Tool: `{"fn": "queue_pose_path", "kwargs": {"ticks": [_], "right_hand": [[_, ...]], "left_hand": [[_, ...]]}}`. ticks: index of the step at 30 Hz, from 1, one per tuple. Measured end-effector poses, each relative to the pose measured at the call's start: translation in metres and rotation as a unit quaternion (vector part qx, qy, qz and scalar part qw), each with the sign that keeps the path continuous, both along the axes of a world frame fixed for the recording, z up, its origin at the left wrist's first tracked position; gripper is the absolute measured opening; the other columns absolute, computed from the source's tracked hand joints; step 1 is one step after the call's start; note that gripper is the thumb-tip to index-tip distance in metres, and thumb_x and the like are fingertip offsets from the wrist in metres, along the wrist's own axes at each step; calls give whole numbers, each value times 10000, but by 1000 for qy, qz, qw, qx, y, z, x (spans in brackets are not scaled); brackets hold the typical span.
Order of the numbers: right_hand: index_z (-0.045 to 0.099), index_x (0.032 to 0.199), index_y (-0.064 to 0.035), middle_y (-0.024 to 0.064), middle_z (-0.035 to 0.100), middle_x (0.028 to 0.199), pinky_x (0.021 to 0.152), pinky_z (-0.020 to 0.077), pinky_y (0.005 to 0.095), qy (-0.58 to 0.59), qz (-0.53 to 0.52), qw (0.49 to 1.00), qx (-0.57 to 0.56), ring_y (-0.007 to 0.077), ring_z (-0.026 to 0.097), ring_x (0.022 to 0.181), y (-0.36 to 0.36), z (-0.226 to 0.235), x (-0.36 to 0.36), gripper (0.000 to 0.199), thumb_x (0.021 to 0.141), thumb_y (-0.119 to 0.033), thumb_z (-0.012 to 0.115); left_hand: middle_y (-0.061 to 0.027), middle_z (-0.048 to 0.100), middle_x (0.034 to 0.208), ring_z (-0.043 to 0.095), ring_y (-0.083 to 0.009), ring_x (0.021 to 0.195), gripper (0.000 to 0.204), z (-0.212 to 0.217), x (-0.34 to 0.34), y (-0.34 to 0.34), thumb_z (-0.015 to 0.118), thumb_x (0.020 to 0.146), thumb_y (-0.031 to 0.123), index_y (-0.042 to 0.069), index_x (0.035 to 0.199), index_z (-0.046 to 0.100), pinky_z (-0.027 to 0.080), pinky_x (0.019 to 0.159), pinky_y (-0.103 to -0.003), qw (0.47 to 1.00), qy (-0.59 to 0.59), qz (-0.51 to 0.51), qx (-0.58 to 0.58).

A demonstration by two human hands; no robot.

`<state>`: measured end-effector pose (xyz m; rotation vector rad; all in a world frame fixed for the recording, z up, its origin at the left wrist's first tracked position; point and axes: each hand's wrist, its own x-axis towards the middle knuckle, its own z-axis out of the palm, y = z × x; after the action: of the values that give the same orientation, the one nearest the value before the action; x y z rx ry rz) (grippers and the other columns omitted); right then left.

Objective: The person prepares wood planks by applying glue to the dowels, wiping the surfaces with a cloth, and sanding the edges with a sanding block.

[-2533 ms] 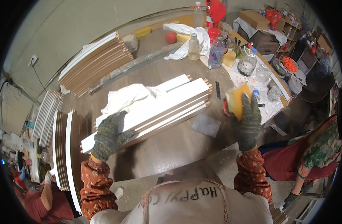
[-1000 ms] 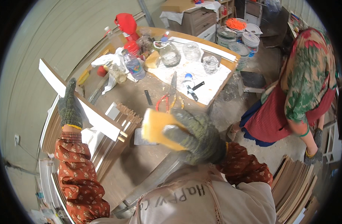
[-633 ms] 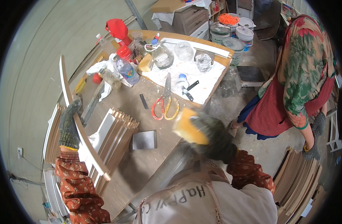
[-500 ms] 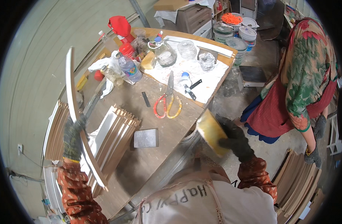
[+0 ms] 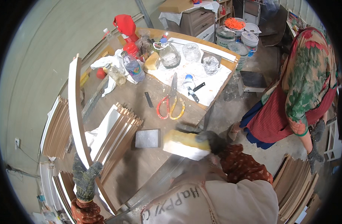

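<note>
- My left hand (image 5: 85,181), in a knitted grey work glove, was wrapped tight around the lower part of a long white-faced wooden strip (image 5: 77,112), which stood nearly upright at the left edge of the brown worktable (image 5: 141,160).
- My right hand (image 5: 212,141), gloved too and blurred, was clamped on a yellow sponge block with a white underside (image 5: 186,143), just above the table's near edge.
- Beside the strip lay a fanned stack of matching white-and-brown strips (image 5: 117,128); a small grey square pad (image 5: 147,138) lay between that stack and the sponge.
- Orange-handled scissors (image 5: 171,104) and clear plastic bottles (image 5: 133,67) lay farther back, well apart from both hands.
- A person in a floral top and red apron (image 5: 301,93) stood at the right, away from the table.
- I judged the step as bringing sponge and strip together for wiping or sanding; the next move seemed to call for steadying the strip and laying the sponge flat along its face.
</note>
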<state>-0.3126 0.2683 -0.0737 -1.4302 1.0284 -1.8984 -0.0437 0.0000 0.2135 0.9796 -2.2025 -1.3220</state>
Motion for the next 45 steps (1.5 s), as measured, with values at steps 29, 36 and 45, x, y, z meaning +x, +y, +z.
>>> {"fn": "queue_pose_path", "kwargs": {"ticks": [29, 36, 45], "right_hand": [[355, 1383, 42, 182, 533, 1256, 932, 466, 355, -488, 109, 861, 95, 263, 564, 1094, -17, 42, 67, 762, 727, -220, 642], [375, 1362, 15, 194, 553, 1197, 865, 487, 434, -537, 28, 830, 149, 331, 586, 1007, -27, 17, 95, 754, 723, -277, 649], [330, 1385, -3, 228, 494, 1266, 931, 450, 457, -289, -20, 921, 259, 361, 522, 1111, -24, 11, 107, 648, 892, -386, 502]], "left_hand": [[29, 514, 686, 513, -66, 502, 528, 7, 58, -43, 671, 849, 204, -27, 1266, 444, 427, 424, -191, 968, 216, 86, -95], [-14, 583, 766, 559, -89, 613, 379, 15, 66, -86, 636, 891, 249, 6, 1176, 577, 506, 532, -247, 961, 259, 95, 3], [-96, 658, 857, 644, -231, 681, 435, -26, 52, -174, 501, 892, 30, 231, 1276, 537, 563, 632, -341, 906, 3, -13, -424]]}}
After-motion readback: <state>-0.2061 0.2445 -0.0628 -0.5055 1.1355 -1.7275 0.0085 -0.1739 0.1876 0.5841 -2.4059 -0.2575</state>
